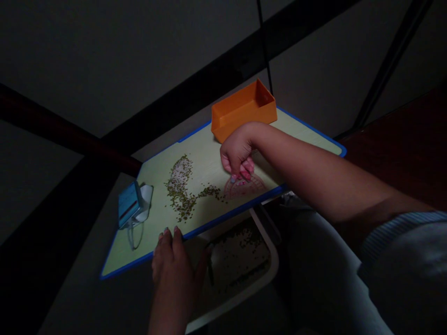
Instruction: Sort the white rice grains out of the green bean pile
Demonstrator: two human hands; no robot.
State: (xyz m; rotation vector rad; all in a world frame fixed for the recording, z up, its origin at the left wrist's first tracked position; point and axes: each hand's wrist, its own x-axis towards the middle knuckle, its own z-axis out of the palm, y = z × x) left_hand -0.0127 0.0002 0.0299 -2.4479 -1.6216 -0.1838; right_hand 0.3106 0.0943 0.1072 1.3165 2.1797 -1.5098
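Behind the right fingers [248,165], 1 box [244,118] stands on the tabletop [206,167]. Loose bits [184,204] lie to their left, and farther left, past the bits, stands 1 carton [129,203]. The left fingers [177,242] lie at the near edge [223,217]; to their right, below the tabletop, is 1 tub [274,260] holding more bits.

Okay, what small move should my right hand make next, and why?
Perhaps slide the pink semicircular piece left toward the scattered bits: your right hand seems to pinch its curved edge, and the nearest bits lie just beside it.
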